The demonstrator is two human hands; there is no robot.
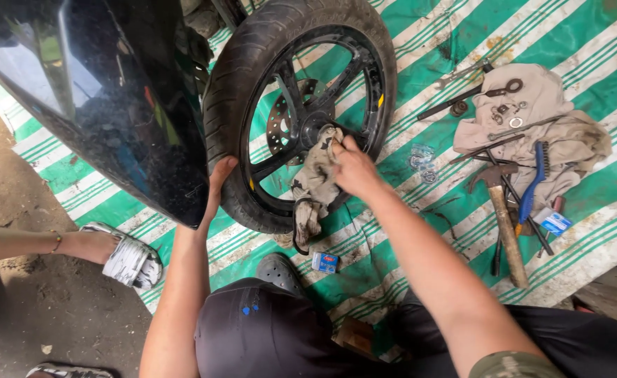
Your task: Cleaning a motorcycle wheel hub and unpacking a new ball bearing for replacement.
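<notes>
A black motorcycle wheel (252, 49) stands upright on a green and white striped tarp (420, 63), with a brake disc (280, 126) behind its spokes. My left hand (219, 183) grips the tyre's lower left edge. My right hand (352, 168) presses a dirty beige rag (315, 185) against the wheel hub, and the rag hangs down over the rim.
A glossy black body panel (98, 98) leans at the left. Right of the wheel lie a cloth (539, 105) with washers, wrenches, a hammer (504, 217), a blue-handled brush (532, 189). A small box (324, 262) sits near my knee. Another person's sandalled foot (123, 255) rests at the left.
</notes>
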